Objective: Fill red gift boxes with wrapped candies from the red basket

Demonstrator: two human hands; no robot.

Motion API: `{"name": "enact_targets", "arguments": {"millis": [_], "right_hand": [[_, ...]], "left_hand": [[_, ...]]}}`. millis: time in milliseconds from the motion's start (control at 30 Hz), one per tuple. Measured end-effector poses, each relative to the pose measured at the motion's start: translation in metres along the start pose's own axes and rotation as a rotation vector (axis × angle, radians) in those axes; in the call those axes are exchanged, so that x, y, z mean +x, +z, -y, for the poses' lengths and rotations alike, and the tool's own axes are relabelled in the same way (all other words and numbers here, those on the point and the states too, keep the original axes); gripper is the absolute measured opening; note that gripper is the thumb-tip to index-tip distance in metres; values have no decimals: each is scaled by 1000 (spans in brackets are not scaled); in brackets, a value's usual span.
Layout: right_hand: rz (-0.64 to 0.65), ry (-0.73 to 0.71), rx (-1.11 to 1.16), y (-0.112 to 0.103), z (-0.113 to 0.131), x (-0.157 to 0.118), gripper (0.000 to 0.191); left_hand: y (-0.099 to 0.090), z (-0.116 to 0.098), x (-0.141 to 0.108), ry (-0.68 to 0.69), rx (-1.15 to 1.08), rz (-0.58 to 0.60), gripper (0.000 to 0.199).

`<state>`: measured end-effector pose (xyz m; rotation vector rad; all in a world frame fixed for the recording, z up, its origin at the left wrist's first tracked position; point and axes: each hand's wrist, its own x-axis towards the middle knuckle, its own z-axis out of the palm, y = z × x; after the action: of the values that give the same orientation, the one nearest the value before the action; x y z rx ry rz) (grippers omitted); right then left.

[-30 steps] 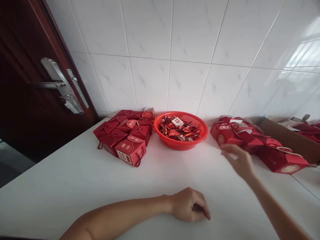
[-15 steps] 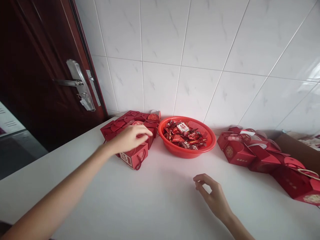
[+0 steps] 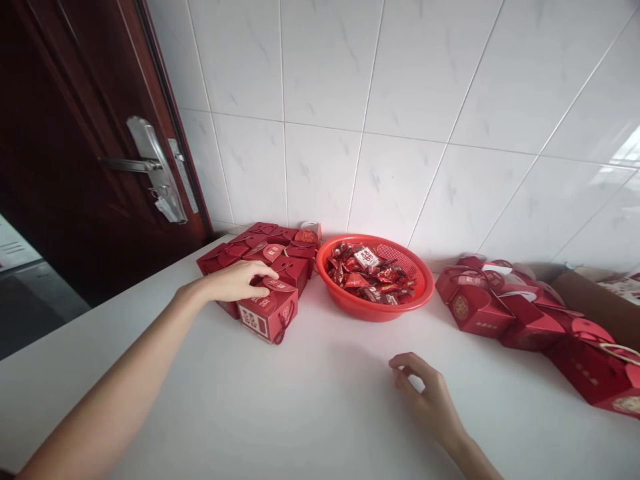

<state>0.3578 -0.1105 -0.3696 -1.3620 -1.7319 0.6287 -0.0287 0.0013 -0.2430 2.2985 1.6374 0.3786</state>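
My left hand (image 3: 245, 280) is over the front red gift box (image 3: 267, 313) of the group on the left, fingers bent and thumb apart from them. Its fingertips are at the box's top, and whether they press on it I cannot tell. A twisted red cord hangs from this box's right side. My right hand (image 3: 425, 393) hovers above the white table (image 3: 320, 400), loosely curled, with nothing visible in it. Beyond both hands stands a red plastic basket (image 3: 370, 312) holding several wrapped candies (image 3: 367, 273).
More closed red boxes (image 3: 260, 233) sit behind the front one, against the tiled wall (image 3: 320, 180). On the right lies a row of many-sided red boxes (image 3: 480, 313), with a brown cardboard box (image 3: 585, 297) behind. A dark red door (image 3: 75, 133) stands at the left.
My left hand has come down and slightly left, onto the front box's top. My right hand has hardly moved. The view has shifted slightly.
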Motion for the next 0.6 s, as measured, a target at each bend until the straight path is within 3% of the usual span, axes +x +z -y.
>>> {"name": "enact_targets", "arguments": {"millis": [200, 400, 600], "right_hand": [[-23, 35, 24, 1, -5, 3, 19], [-77, 80, 76, 4, 0, 5, 22], [-170, -185, 81, 10, 37, 9, 24]], "left_hand": [[13, -15, 8, 120, -46, -21, 34], [39, -58, 9, 332, -246, 35, 31], [74, -111, 8, 506, -281, -29, 24]]}}
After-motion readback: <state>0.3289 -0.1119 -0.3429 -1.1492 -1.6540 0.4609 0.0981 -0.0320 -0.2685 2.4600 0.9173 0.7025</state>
